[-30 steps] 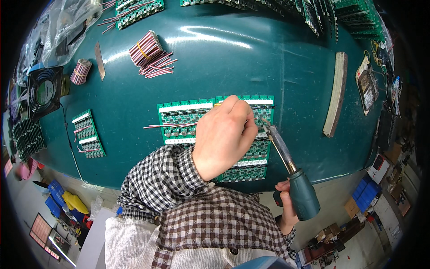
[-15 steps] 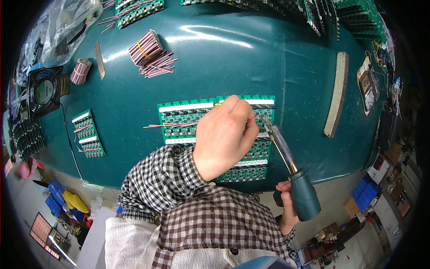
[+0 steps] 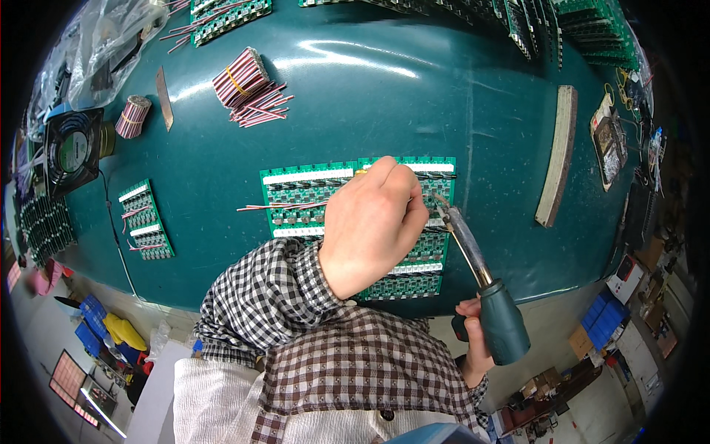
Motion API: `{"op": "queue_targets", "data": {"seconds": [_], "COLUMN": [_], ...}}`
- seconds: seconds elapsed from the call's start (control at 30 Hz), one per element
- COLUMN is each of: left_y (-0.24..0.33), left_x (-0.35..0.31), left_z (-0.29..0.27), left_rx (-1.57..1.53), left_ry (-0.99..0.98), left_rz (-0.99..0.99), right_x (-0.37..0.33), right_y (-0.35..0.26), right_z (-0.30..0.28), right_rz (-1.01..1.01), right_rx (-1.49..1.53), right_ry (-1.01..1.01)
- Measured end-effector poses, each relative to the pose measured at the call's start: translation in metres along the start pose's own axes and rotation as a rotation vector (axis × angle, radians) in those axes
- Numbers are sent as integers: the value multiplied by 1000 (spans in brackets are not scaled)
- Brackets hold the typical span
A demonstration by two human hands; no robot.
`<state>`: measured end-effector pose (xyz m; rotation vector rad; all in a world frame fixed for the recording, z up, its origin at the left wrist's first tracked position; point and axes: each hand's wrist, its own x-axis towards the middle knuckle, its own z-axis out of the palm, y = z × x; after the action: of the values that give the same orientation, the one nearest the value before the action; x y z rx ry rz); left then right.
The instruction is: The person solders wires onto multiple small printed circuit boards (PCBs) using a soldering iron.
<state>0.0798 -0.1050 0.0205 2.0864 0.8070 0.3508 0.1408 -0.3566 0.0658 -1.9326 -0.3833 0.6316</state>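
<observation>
Beneath the left hand [image 3: 370, 229] lies a green circuit-board panel [image 3: 429, 248], with a second panel [image 3: 296, 192] just beside it, showing left of the knuckles. That hand is closed in a pinch, seemingly on the red-and-white wires [image 3: 274, 208], which trail out leftward from under the palm; the pinched ends are too small to make out. Just right of the pinch, the soldering iron [image 3: 503, 325] brings its bent tip over the panel; whether it touches, I cannot tell. Nearer the body, the right hand [image 3: 477, 344] is wrapped closed around its green handle. Over the last second almost nothing has shifted: both grips and the tip keep their places, suggesting a steady, held stage of the work.
</observation>
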Motion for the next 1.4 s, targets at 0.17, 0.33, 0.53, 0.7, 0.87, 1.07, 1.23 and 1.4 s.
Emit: {"op": "queue_targets", "data": {"seconds": [0.17,0.33,0.53,0.7,0.87,1.07,1.23,1.4], "left_y": [0,0,1,-1,0,0,0,0], "left_x": [0,1,-1,-1,-1,-1,-1,-2], "left_z": [1,0,-1,1,2,3,3,4], "left_rx": [7,19,22,50,56,34,50,52], "left_ry": [8,5,-2,-6,4,14,8,10], "left_rz": [6,5,-8,-1,5,2,-8,1], "right_x": [0,-2,-5,-9,-16,-15,-11,-13], "right_y": [-1,1,4,12,23,26,23,17], "right_z": [3,2,-1,-2,-3,-7,-10,0], "right_rz": [10,27,26,33,-3,-53,-67,-23], "right_rx": [66,51,60,121,126,62,16,78], "right_ry": [43,52,29,38,45,-16,-66,30]}}
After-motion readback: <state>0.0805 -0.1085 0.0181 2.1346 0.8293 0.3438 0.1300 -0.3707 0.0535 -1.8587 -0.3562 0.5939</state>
